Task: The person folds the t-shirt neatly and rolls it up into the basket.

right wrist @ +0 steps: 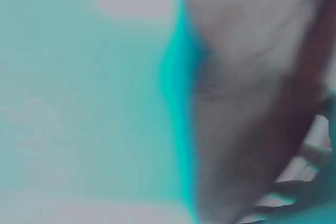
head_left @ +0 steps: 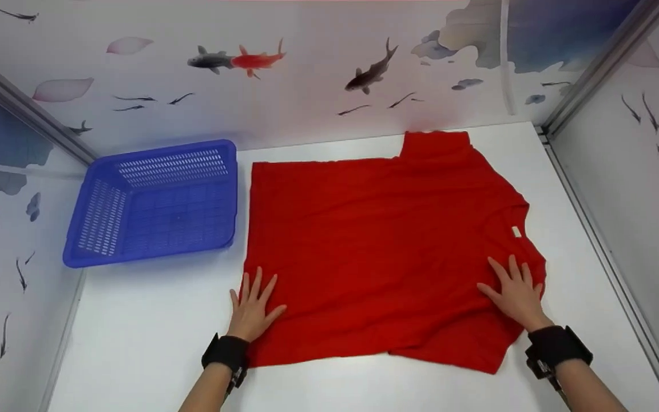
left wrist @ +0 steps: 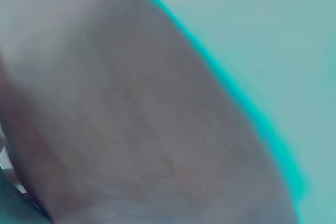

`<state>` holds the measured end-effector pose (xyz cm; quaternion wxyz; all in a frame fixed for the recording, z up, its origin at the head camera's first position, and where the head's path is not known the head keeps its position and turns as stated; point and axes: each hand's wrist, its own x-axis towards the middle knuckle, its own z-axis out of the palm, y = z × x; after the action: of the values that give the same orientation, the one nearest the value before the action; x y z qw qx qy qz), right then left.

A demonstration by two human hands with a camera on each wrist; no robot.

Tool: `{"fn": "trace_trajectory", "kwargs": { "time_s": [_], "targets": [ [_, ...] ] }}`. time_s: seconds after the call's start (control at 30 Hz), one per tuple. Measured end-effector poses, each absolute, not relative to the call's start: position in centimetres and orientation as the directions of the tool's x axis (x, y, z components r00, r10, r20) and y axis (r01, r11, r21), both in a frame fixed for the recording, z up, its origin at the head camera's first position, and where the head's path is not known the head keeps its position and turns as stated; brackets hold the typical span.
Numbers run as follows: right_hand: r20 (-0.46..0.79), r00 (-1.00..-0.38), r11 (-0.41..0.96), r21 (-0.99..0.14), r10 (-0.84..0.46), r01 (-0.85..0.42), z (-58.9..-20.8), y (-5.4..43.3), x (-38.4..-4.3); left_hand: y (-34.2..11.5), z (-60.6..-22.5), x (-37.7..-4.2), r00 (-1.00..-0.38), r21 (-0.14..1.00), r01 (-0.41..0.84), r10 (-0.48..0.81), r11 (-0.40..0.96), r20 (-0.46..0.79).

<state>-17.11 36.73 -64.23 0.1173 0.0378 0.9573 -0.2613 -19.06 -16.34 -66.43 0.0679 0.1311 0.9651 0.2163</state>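
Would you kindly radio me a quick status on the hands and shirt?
Left hand resting on hem; right hand resting near collar. Red T-shirt spread out, slightly wrinkled. Blue plastic basket beside it, not overlapping.

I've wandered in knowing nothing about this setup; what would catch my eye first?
Most likely the bright red short-sleeved fabric T-shirt, spread across the white tabletop with its collar toward the right. A bare left hand rests on its hem near the closest corner, and a bare right hand rests near the collar, fingers spread. Then comes the blue rectangular plastic basket at the far left.
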Motion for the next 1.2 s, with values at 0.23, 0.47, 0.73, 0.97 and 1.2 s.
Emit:
{"fn": "trace_trajectory", "kwargs": {
  "time_s": [0.23,0.47,0.73,0.97,1.2],
  "targets": [
    [-0.212,-0.977,0.835,-0.541,-0.018,0.101,-64.6,38.0,-18.9,-15.5,-67.1,-19.3,-0.974,0.443,0.164,0.215,0.881,-0.068],
    [0.037,-0.967,0.792,-0.582,0.252,0.184,-63.6,36.4,-13.9,-16.9,-66.8,-15.5,-0.997,0.527,0.076,0.070,0.846,0.031],
    [-0.209,-0.836,0.661,-0.528,0.508,0.534,-63.5,34.7,-9.1,-18.6,-66.5,-10.3,-0.970,0.471,-0.104,-0.193,0.876,0.146],
    [-0.322,-0.758,0.520,-0.574,0.567,0.633,-63.5,33.6,-8.2,-18.0,-65.8,-8.7,-0.955,0.474,-0.274,-0.296,0.837,-0.029],
    [-0.223,-0.730,0.428,-0.686,0.646,0.588,-63.8,34.4,-6.4,-17.6,-65.5,-8.1,-0.960,0.551,-0.205,-0.277,0.809,0.049]
  ]
}}
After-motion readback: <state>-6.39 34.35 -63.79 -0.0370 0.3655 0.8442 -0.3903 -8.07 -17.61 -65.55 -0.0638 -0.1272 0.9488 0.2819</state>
